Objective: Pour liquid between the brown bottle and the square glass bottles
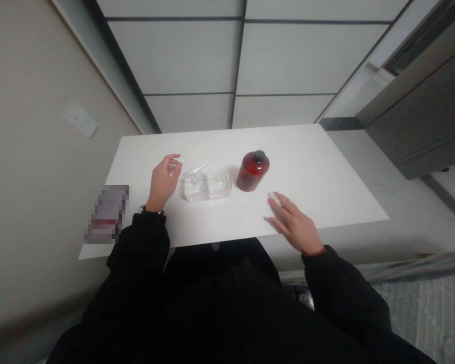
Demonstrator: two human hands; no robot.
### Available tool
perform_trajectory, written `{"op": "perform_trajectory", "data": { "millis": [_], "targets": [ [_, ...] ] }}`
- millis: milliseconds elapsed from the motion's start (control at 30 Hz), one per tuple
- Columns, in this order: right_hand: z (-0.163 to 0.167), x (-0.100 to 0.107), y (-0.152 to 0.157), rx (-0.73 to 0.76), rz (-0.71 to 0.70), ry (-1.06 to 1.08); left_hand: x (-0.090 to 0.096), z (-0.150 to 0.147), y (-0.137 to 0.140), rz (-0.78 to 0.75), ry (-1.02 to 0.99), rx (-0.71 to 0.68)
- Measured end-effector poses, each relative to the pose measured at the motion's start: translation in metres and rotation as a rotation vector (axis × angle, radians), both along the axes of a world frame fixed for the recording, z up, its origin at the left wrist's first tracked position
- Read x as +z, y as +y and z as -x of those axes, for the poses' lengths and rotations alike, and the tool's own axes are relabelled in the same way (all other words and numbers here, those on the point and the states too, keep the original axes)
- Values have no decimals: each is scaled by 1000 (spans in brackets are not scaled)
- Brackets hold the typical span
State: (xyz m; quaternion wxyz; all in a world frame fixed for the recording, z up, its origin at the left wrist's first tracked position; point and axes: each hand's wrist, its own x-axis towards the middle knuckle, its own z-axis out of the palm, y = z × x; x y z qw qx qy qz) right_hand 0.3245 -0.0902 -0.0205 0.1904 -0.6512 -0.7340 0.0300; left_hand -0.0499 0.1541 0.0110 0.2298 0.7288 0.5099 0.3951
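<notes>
Head view: a clear two-compartment box (197, 191) sits on a white table (311, 167), seemingly part-opened, its left lid (200, 171) tilted; the upright red bottle (252, 173) beside it looks capped. Left hand (164, 181), loosely curled, appears empty near the box. Right hand (296, 221) lies palm-down, fingers spread; whether it grips the small pale item (274, 197) is unclear.

Glossy translucent bottle (250, 177), clear shiny plastic-looking container (198, 191), smooth tabletop (307, 162), matt cloth sleeves (140, 242)
</notes>
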Motion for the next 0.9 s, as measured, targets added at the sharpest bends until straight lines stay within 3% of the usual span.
{"op": "perform_trajectory", "data": {
  "millis": [133,267,400,633,767,900],
  "targets": [
    [-42,-7,-15,-234,-28,-22,1,0,0,-9,3,-2],
    [-22,-10,-10,-239,-81,-21,1,-1,0,-11,9,-7],
    [41,-8,4,-27,-52,30,1,-1,0,-4,18,-6],
    [153,1,32,571,23,66,-1,1,1,21,19,-5],
    [162,8,38,617,43,31,0,1,1,27,27,-6],
    [120,8,27,458,27,13,1,0,0,15,29,-3]
  ]
}}
